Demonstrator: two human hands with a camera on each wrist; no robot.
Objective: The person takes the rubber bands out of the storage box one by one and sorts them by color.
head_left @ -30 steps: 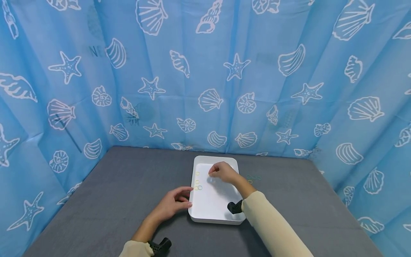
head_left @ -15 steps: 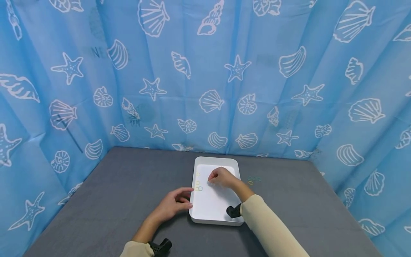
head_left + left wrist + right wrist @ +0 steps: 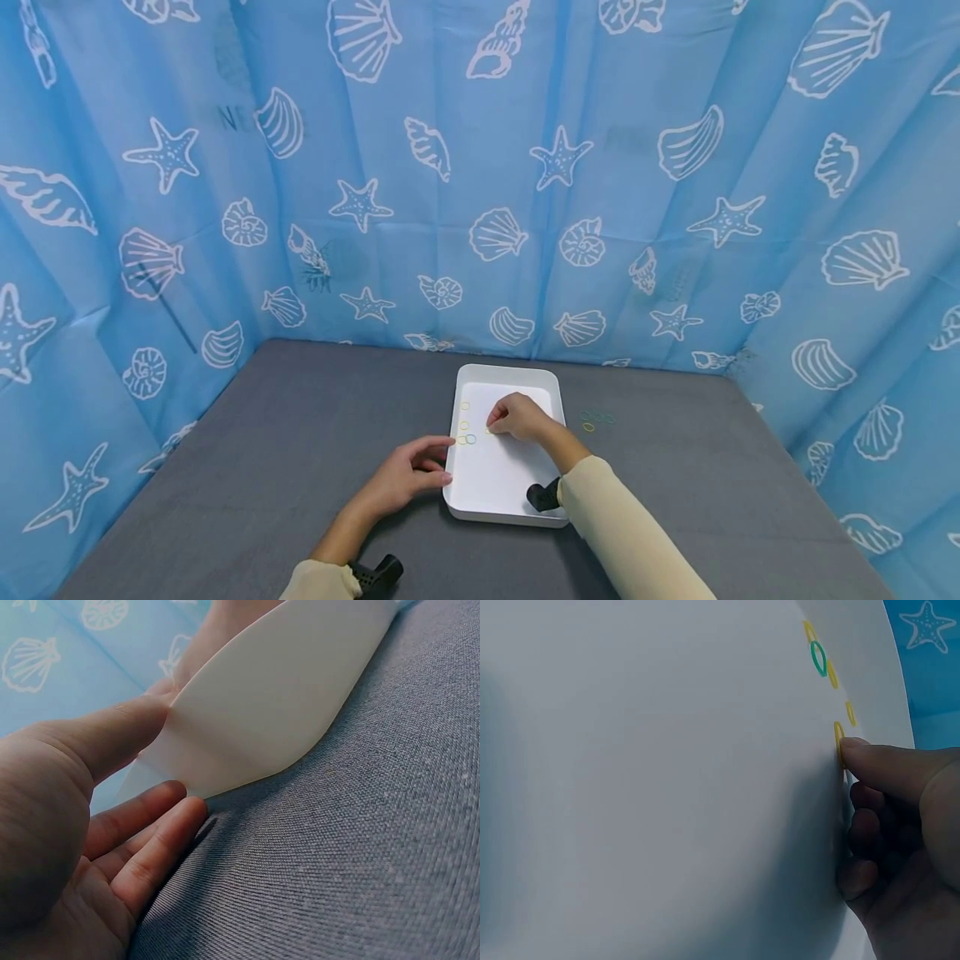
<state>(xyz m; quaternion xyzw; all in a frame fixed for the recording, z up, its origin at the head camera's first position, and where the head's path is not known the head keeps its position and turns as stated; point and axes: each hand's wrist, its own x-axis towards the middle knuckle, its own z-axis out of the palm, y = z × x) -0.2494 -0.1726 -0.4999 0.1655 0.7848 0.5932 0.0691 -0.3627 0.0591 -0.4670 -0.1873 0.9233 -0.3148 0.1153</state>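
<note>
My right hand [image 3: 519,418] is over the white tray [image 3: 498,487], its thumb and a fingertip pinching a small yellow rubber band [image 3: 838,739] close over the tray floor. Along the tray's left wall lie a yellow band [image 3: 465,407], another yellow band [image 3: 464,426], and a third yellow one [image 3: 462,440] beside a green band [image 3: 471,439]. At the tray's left side my left hand [image 3: 405,477] steadies it with relaxed fingers; the thumb touches the rim, and fingertips [image 3: 174,791] meet the outer wall lower down.
Right of the tray, on the grey cloth-covered table [image 3: 675,500], lie a yellow band [image 3: 588,427] and several green bands [image 3: 609,419]. A blue curtain [image 3: 420,208] with white shells hangs behind and along both sides. Each wrist wears a black camera [image 3: 543,496].
My right hand has come slightly nearer to me inside the tray, and the yellow rubber band at its fingertips now shows. The left hand stays at the tray's side.
</note>
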